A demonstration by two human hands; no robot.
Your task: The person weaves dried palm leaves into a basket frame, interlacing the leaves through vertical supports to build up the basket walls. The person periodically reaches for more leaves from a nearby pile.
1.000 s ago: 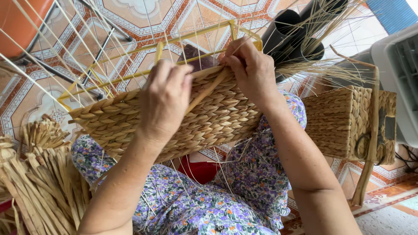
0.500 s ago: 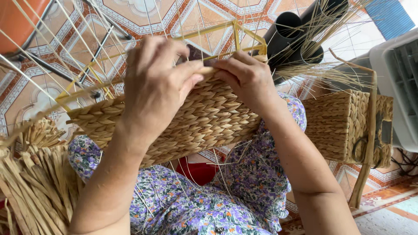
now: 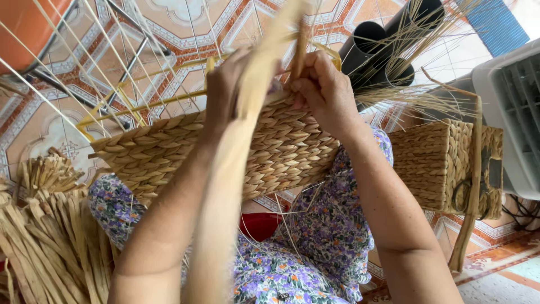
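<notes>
A half-woven straw basket (image 3: 169, 152) on a yellow wire frame (image 3: 140, 104) rests across my lap. My left hand (image 3: 230, 90) grips a long pale straw strand (image 3: 247, 129) that runs from the basket's top edge down toward the camera, blurred. My right hand (image 3: 323, 90) pinches the weave at the top rim beside a frame upright (image 3: 301, 50). Both hands are at the upper edge, close together.
A finished woven basket (image 3: 444, 166) stands at the right, with a wooden stick (image 3: 472, 186) leaning on it. Bundles of dried straw (image 3: 45, 242) lie at the left. Dark tubes (image 3: 382, 50) holding thin reeds, a white fan housing (image 3: 512, 107), and a patterned tile floor (image 3: 169, 28).
My left hand has lifted off the basket's face and pulled a straw strand up and toward the camera. The right hand stays at the rim.
</notes>
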